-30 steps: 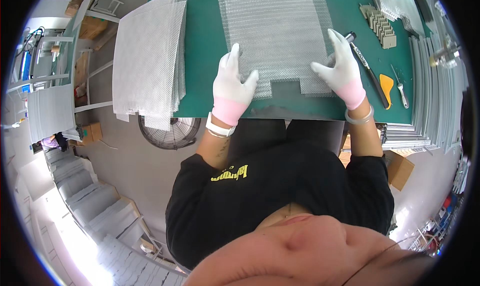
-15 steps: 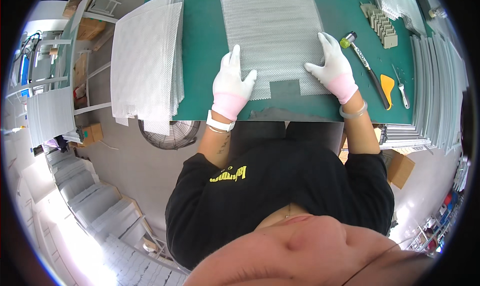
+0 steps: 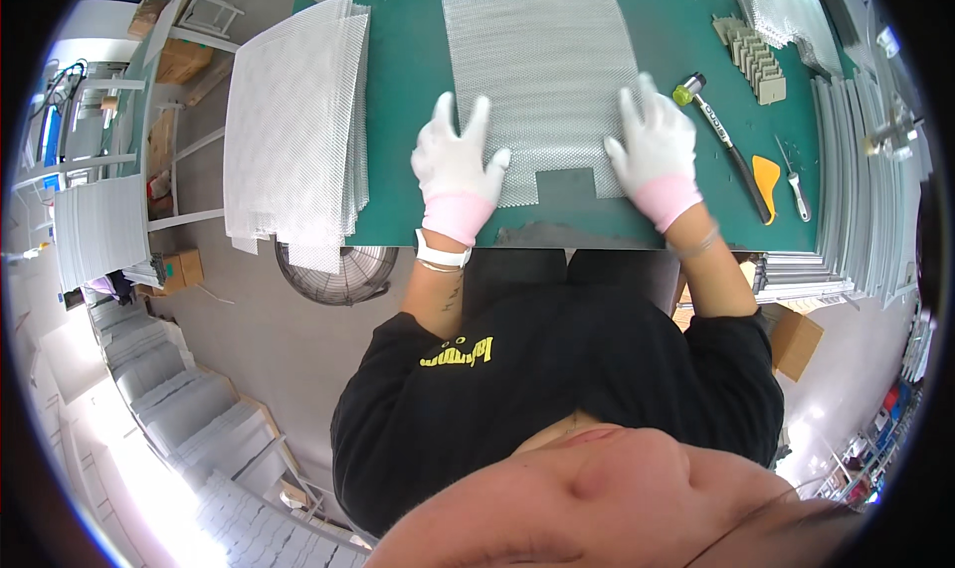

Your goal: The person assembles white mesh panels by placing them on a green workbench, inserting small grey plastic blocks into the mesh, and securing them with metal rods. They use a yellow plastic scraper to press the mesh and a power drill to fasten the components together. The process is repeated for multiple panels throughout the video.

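Observation:
A silvery mesh sheet lies flat on the green tabletop in front of me, with a rectangular notch cut into its near edge. My left hand, in a white glove with a pink cuff, is at the sheet's near left corner, fingers spread. Its thumb reaches over the mesh edge. On the opposite side my right hand, gloved alike, rests along the right edge with fingers apart and the thumb over the mesh. Neither hand grips anything.
A stack of mesh sheets overhangs the table's left side. To the right lie a mallet, a yellow scraper, a thin white-handled tool and several beige clips. Long metal profiles line the right edge; a fan stands below.
My left hand has shifted slightly left and its fingers have spread. The right hand has moved a little toward me. The mesh sheet appears slightly lower in view, with its far edge now showing.

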`<state>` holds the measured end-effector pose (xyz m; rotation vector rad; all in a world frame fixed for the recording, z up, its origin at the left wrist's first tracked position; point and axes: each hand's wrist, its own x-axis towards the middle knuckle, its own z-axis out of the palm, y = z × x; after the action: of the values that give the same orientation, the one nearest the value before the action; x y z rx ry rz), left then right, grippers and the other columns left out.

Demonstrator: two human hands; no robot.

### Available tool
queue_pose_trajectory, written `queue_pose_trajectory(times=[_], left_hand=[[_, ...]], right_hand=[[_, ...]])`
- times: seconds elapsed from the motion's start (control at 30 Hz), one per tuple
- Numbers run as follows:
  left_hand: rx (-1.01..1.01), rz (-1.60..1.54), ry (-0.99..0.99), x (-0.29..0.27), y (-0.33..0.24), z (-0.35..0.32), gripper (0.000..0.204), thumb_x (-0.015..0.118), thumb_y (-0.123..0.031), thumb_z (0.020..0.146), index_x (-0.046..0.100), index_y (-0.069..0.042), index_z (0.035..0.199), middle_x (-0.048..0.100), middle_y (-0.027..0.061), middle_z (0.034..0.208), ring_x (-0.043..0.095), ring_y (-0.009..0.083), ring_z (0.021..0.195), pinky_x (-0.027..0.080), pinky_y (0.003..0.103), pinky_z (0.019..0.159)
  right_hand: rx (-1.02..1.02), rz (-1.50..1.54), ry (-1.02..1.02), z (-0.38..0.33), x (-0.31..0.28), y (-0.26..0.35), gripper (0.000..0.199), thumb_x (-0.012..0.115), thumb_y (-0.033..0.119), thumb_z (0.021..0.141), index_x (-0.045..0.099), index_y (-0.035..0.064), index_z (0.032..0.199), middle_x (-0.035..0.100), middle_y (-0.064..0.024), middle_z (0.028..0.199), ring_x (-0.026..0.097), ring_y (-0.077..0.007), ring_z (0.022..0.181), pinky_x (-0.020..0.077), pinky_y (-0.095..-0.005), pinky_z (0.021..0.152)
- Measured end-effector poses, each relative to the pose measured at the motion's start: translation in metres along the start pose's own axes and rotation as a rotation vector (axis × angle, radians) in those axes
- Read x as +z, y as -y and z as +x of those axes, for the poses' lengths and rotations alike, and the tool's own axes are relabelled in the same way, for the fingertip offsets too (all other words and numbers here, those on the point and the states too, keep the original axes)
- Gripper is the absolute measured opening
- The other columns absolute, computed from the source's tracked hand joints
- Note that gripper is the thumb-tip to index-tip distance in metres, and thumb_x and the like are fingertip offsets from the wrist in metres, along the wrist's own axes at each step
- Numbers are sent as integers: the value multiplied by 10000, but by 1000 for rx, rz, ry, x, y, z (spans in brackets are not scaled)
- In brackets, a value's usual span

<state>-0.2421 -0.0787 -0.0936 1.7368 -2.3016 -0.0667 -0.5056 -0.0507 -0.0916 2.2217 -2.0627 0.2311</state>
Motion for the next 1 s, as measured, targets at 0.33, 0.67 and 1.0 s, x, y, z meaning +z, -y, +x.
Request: queue_pose_trajectory(times=[0.33, 0.67, 1.0], left_hand=[[236, 43, 93, 17, 9, 0, 582, 578, -351, 971, 514, -116, 1500, 452, 207, 1550, 399, 415, 1445, 197, 612, 1220], [230, -219, 135, 8, 23, 10, 718, 703, -530, 868, 589, -87, 1421, 461, 206, 1536, 383, 408, 1439, 217, 568, 1222], [207, -260, -47, -2, 25, 10, 642, 745, -397, 869, 602, -42, 1385, 463, 237, 1524, 425, 429, 1401, 258, 560, 1199]], right_hand=[[-140, -56, 288, -16, -5, 26, 863, 610, 567, 919, 392, 41, 1568, 342, -311, 1605, 271, -467, 1524, 181, -715, 1177], [-90, 4, -11, 240, -41, 3, 695, 633, 381, 969, 443, 8, 1524, 562, -205, 1457, 531, -365, 1346, 384, -558, 1138], [164, -35, -133, 370, 23, 31, 582, 688, 322, 909, 568, 70, 1420, 662, -218, 1316, 657, -351, 1198, 509, -506, 1011]])
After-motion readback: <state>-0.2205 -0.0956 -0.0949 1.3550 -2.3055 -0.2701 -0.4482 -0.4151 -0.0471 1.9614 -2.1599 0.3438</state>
